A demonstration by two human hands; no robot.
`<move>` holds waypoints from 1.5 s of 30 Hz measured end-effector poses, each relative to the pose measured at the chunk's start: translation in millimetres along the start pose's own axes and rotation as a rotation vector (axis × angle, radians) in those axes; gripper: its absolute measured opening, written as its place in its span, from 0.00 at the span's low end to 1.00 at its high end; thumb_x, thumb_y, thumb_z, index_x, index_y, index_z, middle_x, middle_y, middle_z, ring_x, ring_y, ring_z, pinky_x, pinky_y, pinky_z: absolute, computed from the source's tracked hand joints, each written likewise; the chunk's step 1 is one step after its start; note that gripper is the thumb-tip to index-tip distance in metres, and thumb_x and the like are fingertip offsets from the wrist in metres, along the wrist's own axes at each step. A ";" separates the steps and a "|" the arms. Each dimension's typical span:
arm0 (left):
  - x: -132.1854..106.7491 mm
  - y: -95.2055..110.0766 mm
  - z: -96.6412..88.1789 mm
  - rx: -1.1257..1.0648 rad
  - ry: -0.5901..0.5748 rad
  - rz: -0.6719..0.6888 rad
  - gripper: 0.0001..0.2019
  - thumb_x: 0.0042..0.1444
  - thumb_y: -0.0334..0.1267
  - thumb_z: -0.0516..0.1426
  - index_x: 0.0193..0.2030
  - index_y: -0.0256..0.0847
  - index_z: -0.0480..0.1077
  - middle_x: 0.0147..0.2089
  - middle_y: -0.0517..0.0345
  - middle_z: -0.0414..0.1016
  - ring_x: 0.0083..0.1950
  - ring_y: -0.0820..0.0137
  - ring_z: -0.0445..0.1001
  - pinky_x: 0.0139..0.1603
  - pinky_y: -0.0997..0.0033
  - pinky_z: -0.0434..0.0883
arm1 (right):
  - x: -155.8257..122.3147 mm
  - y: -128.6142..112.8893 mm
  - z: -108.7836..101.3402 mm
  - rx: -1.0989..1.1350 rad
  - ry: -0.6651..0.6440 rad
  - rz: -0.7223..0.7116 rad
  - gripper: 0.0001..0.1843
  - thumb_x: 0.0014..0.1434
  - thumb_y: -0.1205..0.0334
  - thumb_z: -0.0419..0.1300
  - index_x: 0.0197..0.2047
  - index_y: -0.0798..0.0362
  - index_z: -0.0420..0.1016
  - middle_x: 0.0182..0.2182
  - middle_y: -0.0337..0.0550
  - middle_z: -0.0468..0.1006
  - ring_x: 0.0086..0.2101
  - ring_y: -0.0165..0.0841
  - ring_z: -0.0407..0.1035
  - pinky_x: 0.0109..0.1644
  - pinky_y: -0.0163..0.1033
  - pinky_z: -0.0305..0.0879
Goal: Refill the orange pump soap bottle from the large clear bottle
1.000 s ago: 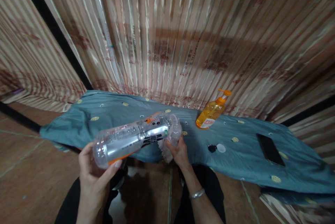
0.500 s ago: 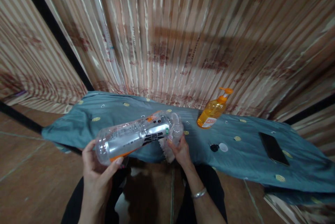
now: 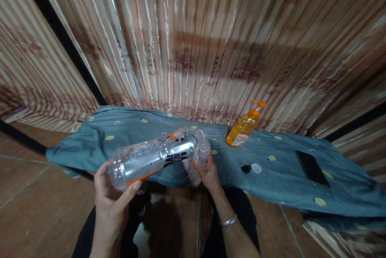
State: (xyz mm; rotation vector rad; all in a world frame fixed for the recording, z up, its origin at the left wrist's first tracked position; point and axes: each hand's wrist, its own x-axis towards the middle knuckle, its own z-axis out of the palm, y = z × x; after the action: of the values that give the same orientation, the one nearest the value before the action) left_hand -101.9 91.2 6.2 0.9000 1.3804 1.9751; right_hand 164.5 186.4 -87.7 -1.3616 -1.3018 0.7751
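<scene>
A clear plastic bottle [image 3: 153,157] with a silver, black and orange label lies tilted on its side in the air over my lap. My left hand [image 3: 110,195] is wrapped round its base end. My right hand [image 3: 206,173] is closed at the bottle's neck end, gripping a white bristly brush [image 3: 190,173] pressed against the bottle. Both hands hover just in front of the near edge of a teal cloth [image 3: 271,181].
On the teal cloth stand an orange pump bottle [image 3: 243,129], a small black cap [image 3: 246,168] beside a white disc [image 3: 256,167], and a dark phone [image 3: 312,168] at the right. A striped pink curtain [image 3: 211,41] hangs behind. Brown floor [image 3: 36,209] lies at the left.
The hands and bottle have barely shifted; the view has drifted slightly.
</scene>
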 end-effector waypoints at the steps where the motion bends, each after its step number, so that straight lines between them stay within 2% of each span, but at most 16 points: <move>1: 0.2 -0.2 -0.1 -0.001 0.000 0.002 0.45 0.29 0.41 0.82 0.60 0.55 0.75 0.60 0.59 0.80 0.55 0.64 0.80 0.50 0.71 0.81 | -0.1 0.3 -0.1 -0.005 -0.002 0.002 0.36 0.56 0.45 0.70 0.65 0.49 0.74 0.50 0.48 0.91 0.48 0.49 0.87 0.54 0.52 0.85; 10: 1.1 -0.5 -0.3 0.001 -0.005 0.014 0.44 0.31 0.42 0.82 0.60 0.54 0.76 0.60 0.58 0.81 0.57 0.63 0.81 0.54 0.70 0.80 | -2.0 -0.9 0.5 0.061 0.008 -0.016 0.35 0.56 0.47 0.71 0.63 0.50 0.74 0.50 0.50 0.91 0.49 0.49 0.87 0.56 0.52 0.84; 21: -0.1 0.8 0.3 0.015 -0.010 0.027 0.43 0.32 0.42 0.81 0.60 0.54 0.76 0.60 0.58 0.81 0.56 0.62 0.82 0.55 0.67 0.80 | -0.6 0.7 -3.6 -0.039 -0.011 0.022 0.39 0.55 0.45 0.72 0.66 0.51 0.74 0.51 0.51 0.91 0.50 0.50 0.87 0.55 0.52 0.84; 25: -0.7 1.3 0.0 0.020 -0.012 0.022 0.42 0.33 0.43 0.81 0.60 0.57 0.76 0.61 0.59 0.81 0.57 0.60 0.81 0.55 0.66 0.81 | -0.9 -1.9 -3.0 -0.007 -0.001 0.011 0.37 0.55 0.47 0.72 0.65 0.50 0.75 0.50 0.50 0.91 0.49 0.50 0.87 0.54 0.51 0.85; 31: -2.0 0.1 0.7 0.046 -0.010 0.008 0.39 0.37 0.44 0.80 0.59 0.65 0.77 0.63 0.60 0.81 0.61 0.55 0.80 0.61 0.59 0.80 | -1.9 -4.5 -1.3 0.015 0.001 0.006 0.34 0.55 0.47 0.71 0.63 0.50 0.75 0.49 0.49 0.91 0.48 0.49 0.87 0.54 0.50 0.85; 35: -2.5 -1.3 -0.8 0.053 -0.006 0.000 0.39 0.37 0.45 0.80 0.59 0.65 0.77 0.63 0.60 0.81 0.62 0.55 0.80 0.59 0.59 0.81 | -2.0 -3.0 -0.7 -0.002 0.014 0.017 0.34 0.55 0.47 0.71 0.62 0.51 0.76 0.50 0.51 0.91 0.48 0.50 0.87 0.55 0.51 0.84; 40: -2.8 -1.9 -1.4 0.064 -0.004 -0.006 0.41 0.36 0.46 0.79 0.60 0.65 0.76 0.62 0.58 0.81 0.62 0.51 0.80 0.56 0.56 0.83 | -1.9 -0.6 -1.3 -0.004 0.016 0.006 0.34 0.55 0.47 0.72 0.62 0.50 0.76 0.49 0.49 0.91 0.48 0.49 0.87 0.55 0.51 0.84; 45: -3.1 -0.7 -0.3 0.052 -0.003 -0.013 0.41 0.36 0.45 0.80 0.61 0.67 0.77 0.63 0.62 0.81 0.63 0.55 0.80 0.57 0.63 0.81 | -2.1 0.4 -1.2 -0.014 0.014 0.006 0.36 0.55 0.46 0.71 0.64 0.50 0.75 0.50 0.51 0.91 0.49 0.49 0.87 0.54 0.51 0.84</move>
State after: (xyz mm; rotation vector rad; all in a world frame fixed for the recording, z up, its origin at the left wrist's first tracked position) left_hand -100.1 88.9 4.8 0.9144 1.4384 1.9360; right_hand 165.3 184.2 -88.3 -1.3802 -1.2944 0.7605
